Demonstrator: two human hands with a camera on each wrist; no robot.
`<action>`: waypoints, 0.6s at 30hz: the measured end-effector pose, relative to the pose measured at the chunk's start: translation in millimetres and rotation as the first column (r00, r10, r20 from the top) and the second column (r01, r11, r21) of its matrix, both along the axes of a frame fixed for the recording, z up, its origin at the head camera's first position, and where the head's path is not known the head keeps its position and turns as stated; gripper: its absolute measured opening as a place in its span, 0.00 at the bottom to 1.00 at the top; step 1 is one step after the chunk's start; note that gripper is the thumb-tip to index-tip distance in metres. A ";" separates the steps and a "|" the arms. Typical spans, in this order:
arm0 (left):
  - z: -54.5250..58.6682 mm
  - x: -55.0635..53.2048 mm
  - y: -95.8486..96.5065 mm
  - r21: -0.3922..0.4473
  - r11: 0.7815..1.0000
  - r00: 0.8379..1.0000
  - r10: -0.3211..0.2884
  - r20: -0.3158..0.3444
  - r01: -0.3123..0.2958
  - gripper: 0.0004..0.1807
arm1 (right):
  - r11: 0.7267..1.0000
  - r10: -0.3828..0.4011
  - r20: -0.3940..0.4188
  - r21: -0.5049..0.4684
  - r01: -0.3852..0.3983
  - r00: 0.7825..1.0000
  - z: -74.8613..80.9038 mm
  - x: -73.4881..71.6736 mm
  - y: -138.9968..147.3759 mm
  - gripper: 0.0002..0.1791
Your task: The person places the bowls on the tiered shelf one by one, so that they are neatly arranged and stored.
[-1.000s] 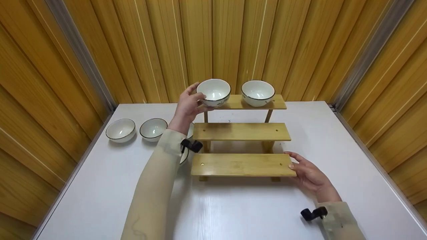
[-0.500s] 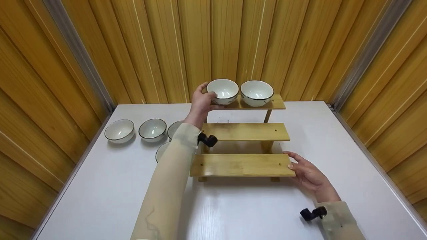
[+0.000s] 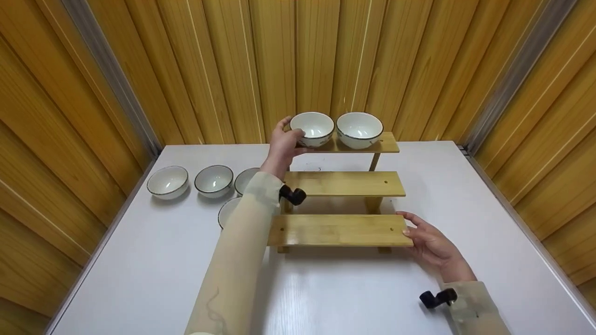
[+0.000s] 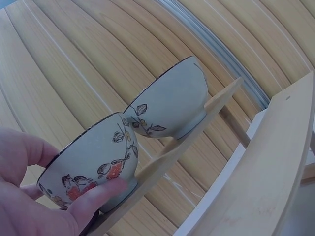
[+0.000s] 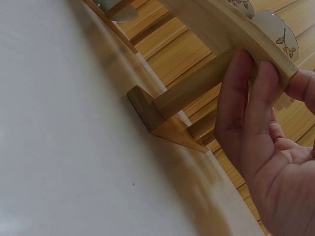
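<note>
Your left hand point(image 3: 282, 143), half closed, pinched the held bowl point(image 3: 314, 124) at its left side, one digit over the rim and another low on the wall; its foot seemed to rest on the top shelf point(image 3: 390, 142). Just right of that hand's load stood the second bowl point(image 3: 360, 128); whether the two touched, you could not tell. Your right hand point(image 3: 430, 243) gripped the right end of the lowest shelf point(image 3: 335, 230), fingers curled beneath it.

Pushing further right could have knocked the rims together or slid the second bowl. Releasing with the foot overhanging the shelf might have tipped your load. A slack right hand could have let the rack shift. Withdrawing low, your left sleeve point(image 3: 235, 260) might have brushed the table bowl point(image 3: 227, 213) beside it.
</note>
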State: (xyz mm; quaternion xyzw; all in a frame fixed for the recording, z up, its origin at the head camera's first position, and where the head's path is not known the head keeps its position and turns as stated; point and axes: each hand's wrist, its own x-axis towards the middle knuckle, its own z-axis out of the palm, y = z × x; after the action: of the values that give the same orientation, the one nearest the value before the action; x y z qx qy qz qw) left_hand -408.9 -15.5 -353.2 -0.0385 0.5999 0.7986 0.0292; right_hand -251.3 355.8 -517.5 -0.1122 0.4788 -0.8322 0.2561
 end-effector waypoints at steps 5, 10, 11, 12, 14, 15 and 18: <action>0.2 0.2 -0.8 0.007 1.000 1.000 -0.005 0.012 0.005 0.39 | 1.000 -0.005 -0.003 0.000 0.005 1.000 0.1 0.3 0.0 0.28; -0.1 0.6 0.2 0.028 1.000 1.000 -0.008 0.018 0.008 0.39 | 0.999 -0.013 -0.004 0.029 0.013 1.000 -0.2 0.1 0.2 0.27; -0.1 0.4 0.4 0.029 1.000 1.000 -0.008 0.019 0.008 0.38 | 0.999 -0.013 -0.005 0.035 0.013 1.000 -0.2 0.1 0.3 0.27; -0.1 0.3 0.7 0.031 0.999 1.000 -0.008 0.020 0.008 0.38 | 0.999 -0.011 -0.008 0.038 0.012 1.000 -0.3 0.0 0.3 0.27; 0.2 0.2 1.1 0.031 0.999 1.000 -0.008 0.020 0.008 0.38 | 0.999 -0.012 -0.015 0.047 0.012 1.000 -0.6 -0.1 0.1 0.27; 0.4 0.3 1.2 0.028 1.000 1.000 -0.008 0.020 0.008 0.38 | 0.999 -0.012 -0.017 0.048 0.012 1.000 -0.8 -0.3 0.1 0.27; 1.2 1.2 1.3 0.032 0.999 1.000 -0.010 0.021 0.009 0.38 | 0.999 -0.011 -0.019 0.045 0.012 1.000 -1.2 -0.7 -0.4 0.27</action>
State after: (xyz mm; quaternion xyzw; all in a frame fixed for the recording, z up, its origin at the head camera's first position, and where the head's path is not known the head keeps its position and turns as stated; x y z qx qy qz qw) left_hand -407.7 -14.2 -352.0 -0.0434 0.5869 0.8075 0.0397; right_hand -252.0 355.5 -518.8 -0.1116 0.5005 -0.8216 0.2493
